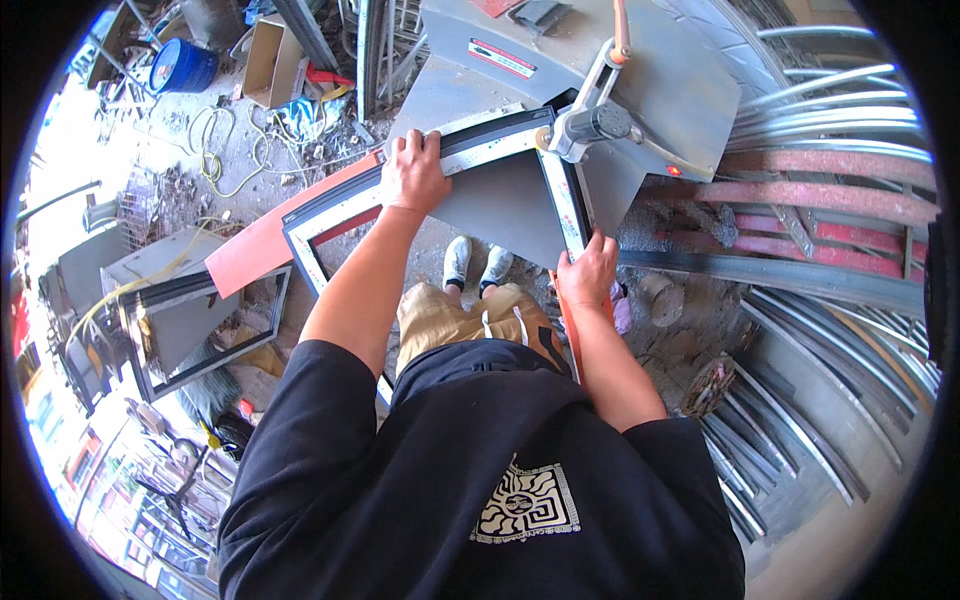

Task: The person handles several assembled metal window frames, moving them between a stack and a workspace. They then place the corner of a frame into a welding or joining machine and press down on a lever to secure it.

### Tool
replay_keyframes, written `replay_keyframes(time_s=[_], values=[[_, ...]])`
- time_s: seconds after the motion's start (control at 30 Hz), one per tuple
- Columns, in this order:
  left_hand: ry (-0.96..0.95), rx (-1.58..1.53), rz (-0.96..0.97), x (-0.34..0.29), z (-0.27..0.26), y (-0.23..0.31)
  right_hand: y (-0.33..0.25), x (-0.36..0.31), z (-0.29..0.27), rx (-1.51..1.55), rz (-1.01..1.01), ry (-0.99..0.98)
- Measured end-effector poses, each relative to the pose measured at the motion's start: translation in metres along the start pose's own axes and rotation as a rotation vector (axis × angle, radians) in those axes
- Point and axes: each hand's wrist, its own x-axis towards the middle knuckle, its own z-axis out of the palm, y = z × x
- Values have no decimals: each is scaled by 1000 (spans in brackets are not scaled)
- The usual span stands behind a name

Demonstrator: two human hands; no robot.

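Note:
A metal window frame [480, 152], pale on its face with dark edges, spans the space in front of my body. My left hand [415, 175] is closed over its far bar, fingers curled across the top. Lower down on the right side bar, my right hand [588, 272] grips the same frame. The frame's far right corner lies on a grey machine [690, 85], right beside a clamp with a round dark cylinder [600, 124]. Along the left, a flat orange-red support bar [262, 232] runs under or beside the frame. The near part of the frame is partly hidden by my arm and body.
Long metal profiles [825, 112] and red beams [835, 165] fill the right side. At left another rectangular frame [205, 372] leans low. A blue bucket [185, 66], a cardboard box [272, 62] and a loose yellow hose [208, 165] lie on the littered floor.

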Motion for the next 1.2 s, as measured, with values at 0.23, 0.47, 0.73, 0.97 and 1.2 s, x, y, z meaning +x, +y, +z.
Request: replay_keyframes(time_s=[0.23, 0.47, 0.73, 0.97, 1.2], values=[[-22, -25, -20, 0, -6, 0, 2, 2, 5, -13, 0, -23], [16, -25, 14, -1, -4, -3, 4, 1, 8, -22, 0, -32], [8, -40, 10, -5, -6, -2, 5, -2, 8, -13, -19, -27], [39, -57, 17, -3, 4, -6, 8, 0, 10, -9, -26, -19], [58, -73, 6, -4, 5, -7, 1, 0, 5, 16, -9, -38]])
